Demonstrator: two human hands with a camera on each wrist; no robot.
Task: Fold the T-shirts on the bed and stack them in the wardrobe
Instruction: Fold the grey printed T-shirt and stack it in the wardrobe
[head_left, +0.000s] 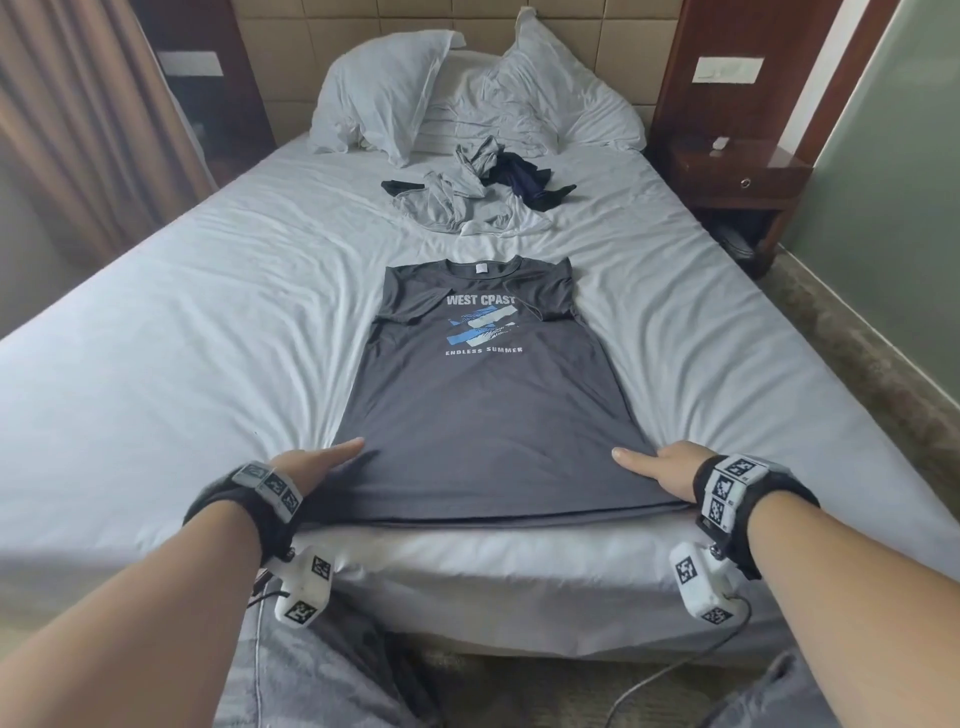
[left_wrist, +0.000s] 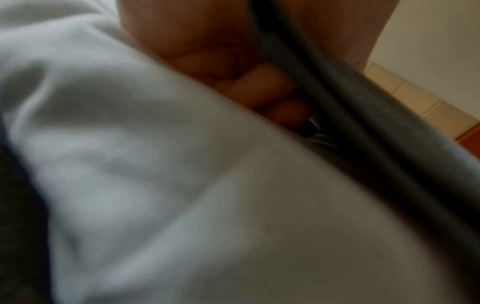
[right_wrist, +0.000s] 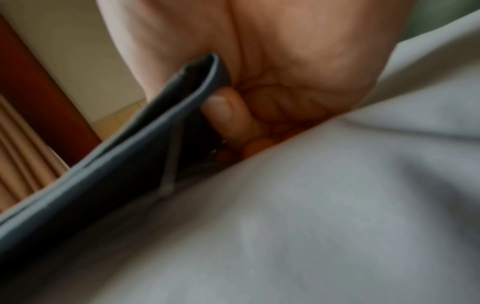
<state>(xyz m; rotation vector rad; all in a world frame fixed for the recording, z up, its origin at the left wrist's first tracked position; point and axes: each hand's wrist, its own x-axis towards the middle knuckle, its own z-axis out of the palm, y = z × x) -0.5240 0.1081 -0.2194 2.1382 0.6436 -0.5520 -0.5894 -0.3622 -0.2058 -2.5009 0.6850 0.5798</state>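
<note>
The shirt (head_left: 478, 395) is lying flat at centre frame, print up, sleeves tucked in. The left hand (head_left: 317, 465) and right hand (head_left: 657, 467) are each pinching a hem corner at lower frame, thumbs on top, fingers curled beneath. Lifting unevenly is likely to loosen the tucked sleeves; the thin fabric may slip from either pinch.

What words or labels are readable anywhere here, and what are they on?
"WEST CPAST": white print on the chest of the dark grey T-shirt.
"ENDLESS SUMMER": smaller print below the blue graphic on it.
Neck tag: too small to read.
Wrist bands: black-and-white square codes, no words.
Wrist views: no text.
</note>
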